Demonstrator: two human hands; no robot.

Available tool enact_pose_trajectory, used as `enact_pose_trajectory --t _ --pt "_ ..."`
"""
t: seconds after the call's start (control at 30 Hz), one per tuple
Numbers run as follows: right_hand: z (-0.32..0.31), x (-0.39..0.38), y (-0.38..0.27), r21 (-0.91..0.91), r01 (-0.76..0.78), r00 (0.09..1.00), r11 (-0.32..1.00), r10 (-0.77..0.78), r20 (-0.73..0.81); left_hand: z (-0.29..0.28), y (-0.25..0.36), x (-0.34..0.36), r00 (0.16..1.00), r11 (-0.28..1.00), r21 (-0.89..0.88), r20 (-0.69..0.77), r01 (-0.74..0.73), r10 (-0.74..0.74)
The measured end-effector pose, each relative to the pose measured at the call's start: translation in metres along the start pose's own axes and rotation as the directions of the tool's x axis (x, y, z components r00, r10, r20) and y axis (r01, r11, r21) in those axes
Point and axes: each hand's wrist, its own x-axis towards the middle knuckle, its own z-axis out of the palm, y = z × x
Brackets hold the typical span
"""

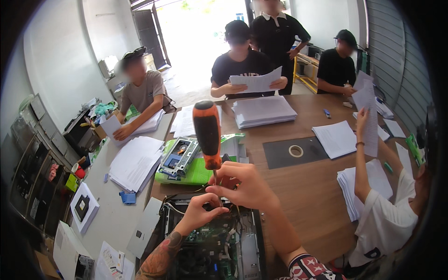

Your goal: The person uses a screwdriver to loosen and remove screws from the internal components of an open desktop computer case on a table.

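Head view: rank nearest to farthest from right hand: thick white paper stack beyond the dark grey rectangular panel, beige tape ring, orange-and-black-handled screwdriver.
1. Orange-and-black-handled screwdriver: at the right hand, its shaft between the fingers.
2. Beige tape ring: ahead, to the right, on the dark grey rectangular panel.
3. Thick white paper stack: farther ahead, beyond that panel.

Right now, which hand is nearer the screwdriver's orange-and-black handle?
The right hand, just below the screwdriver's handle; the left hand sits lower, farther down the shaft.
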Motion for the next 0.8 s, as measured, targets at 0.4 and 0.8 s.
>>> enact_pose_trajectory --t 0.4,0.8 --pt "-0.003 0.001 0.001 0.003 -0.017 1.0 1.0 0.017 0.026 -0.006 -0.007 0.001 0.993 0.978 -0.188 0.06 -0.092 0.105" --pt "0.002 0.001 0.003 0.039 0.033 0.999 0.999 -0.034 0.014 -0.008 -0.013 0.0 0.995 0.985 -0.143 -0.001 -0.102 0.102"
